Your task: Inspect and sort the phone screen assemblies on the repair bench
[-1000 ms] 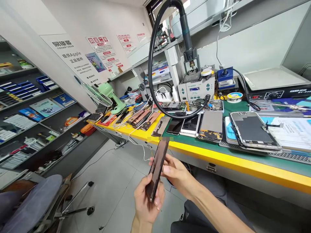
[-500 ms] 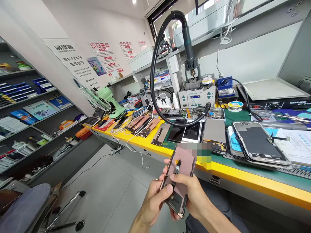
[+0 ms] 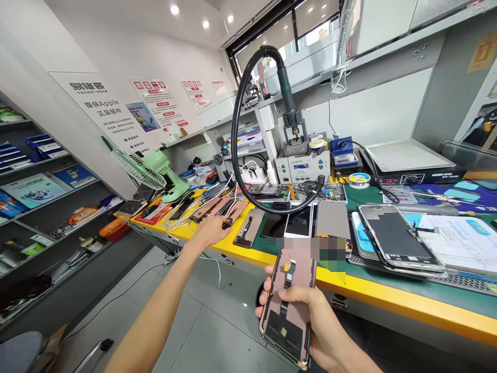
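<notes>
My right hand [image 3: 310, 305] is closed around a small stack of phone screens, backs facing up. The top phone screen [image 3: 293, 336] has a pinkish back, a dark lower part and a flex cable [image 3: 289, 274] along its middle, with my thumb pressing on it. My left hand [image 3: 213, 230] is stretched out to the bench, its fingers curled at the near end of another pinkish phone screen [image 3: 237, 209]. Its fingertips are partly hidden. Beside it lies a grey-brown phone screen [image 3: 254, 220].
A hot-air station [image 3: 303, 166] with a looping black hose [image 3: 235, 129] stands at the back. A green fan [image 3: 171, 176] is at the left. Several phone parts, a white-framed screen [image 3: 298, 220] and a dark screen stack [image 3: 399, 233] line the yellow-edged bench [image 3: 388, 290]. A blurred patch covers one spot.
My left hand has let go of the held stack and moved left and forward to the screens on the bench. My right hand keeps the stack. The view has shifted.
</notes>
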Demonstrator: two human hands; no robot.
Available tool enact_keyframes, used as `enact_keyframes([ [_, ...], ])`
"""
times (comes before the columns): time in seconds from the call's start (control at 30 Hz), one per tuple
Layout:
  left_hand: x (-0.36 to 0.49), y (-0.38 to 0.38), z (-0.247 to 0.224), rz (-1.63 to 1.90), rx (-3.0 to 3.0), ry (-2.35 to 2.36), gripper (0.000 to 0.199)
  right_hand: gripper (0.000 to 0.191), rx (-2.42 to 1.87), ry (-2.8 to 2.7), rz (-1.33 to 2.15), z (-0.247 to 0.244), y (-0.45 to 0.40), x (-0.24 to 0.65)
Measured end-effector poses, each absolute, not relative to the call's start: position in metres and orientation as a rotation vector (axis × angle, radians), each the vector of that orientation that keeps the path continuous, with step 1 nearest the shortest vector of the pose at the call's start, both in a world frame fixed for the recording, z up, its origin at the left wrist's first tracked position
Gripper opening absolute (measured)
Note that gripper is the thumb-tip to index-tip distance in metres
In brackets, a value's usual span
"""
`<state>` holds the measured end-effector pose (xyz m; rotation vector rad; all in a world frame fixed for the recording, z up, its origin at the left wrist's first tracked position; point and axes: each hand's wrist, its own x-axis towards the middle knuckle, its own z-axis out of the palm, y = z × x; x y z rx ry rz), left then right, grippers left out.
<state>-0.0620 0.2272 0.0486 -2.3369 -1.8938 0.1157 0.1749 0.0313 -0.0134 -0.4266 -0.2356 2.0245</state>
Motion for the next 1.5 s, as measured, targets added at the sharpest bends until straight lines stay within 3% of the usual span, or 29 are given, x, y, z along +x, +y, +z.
enact_keyframes([
  [0.2, -0.053, 0.24, 0.049, 0.299, -2.278, -1.814, 0.038, 0.038, -0.426, -0.223, 2.035, -0.016, 0.029, 0.175],
  [0.57, -0.058, 0.231, 0.034, 0.072, -2.036, -1.752, 0.047, 0.036, -0.383, -0.264, 2.039, -0.013, 0.027, 0.18],
  [0.73, -0.081, 0.225, 0.037, -0.45, -1.998, -2.026, 0.039, 0.035, -0.382, -0.251, 2.02, -0.014, 0.026, 0.182],
  [0.9, -0.095, 0.201, 0.04, -1.768, -2.004, -2.41, 0.031, 0.035, -0.411, -0.239, 2.038, -0.015, 0.027, 0.184],
  [1.07, -0.084, 0.152, 0.043, -2.49, -1.962, -2.327, 0.033, 0.034, -0.385, -0.251, 2.067, -0.015, 0.032, 0.183],
  [1.23, -0.058, 0.1, 0.043, -2.759, -1.944, -2.356, 0.028, 0.033, -0.399, -0.305, 2.08, -0.012, 0.037, 0.181],
  [1.5, -0.028, 0.044, 0.032, -2.64, -2.194, -2.374, 0.024, 0.034, -0.522, -0.395, 2.045, -0.01, 0.04, 0.182],
])
